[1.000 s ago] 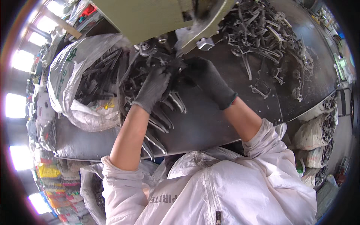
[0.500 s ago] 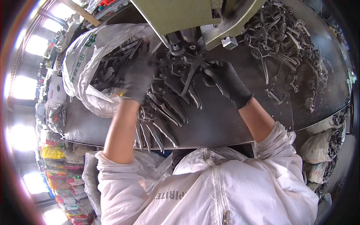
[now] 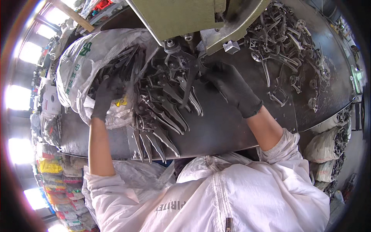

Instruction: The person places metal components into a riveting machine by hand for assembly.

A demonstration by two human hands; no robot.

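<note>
My left hand, in a dark glove, reaches into the mouth of a white woven sack. Long dark metal pieces lie in the sack around it; its fingertips blur among them, so their grip cannot be made out. At the head of a green machine, my right hand, gloved too, has its fingers closed at the upper end of a curved dark metal handle. The fingertips are partly in shadow. Left of that handle, several similar joined metal handles lie fanned out, their curved ends toward me.
The green machine body overhangs the dark metal table at the far middle. A tangled heap of metal parts covers the far right. Filled sacks are stacked beyond the right edge, and colourful bundles at the left.
My left hand has moved left and down, from beside the fanned handles into the sack's opening. The right hand stays near the machine head. The whole view has shifted slightly.
</note>
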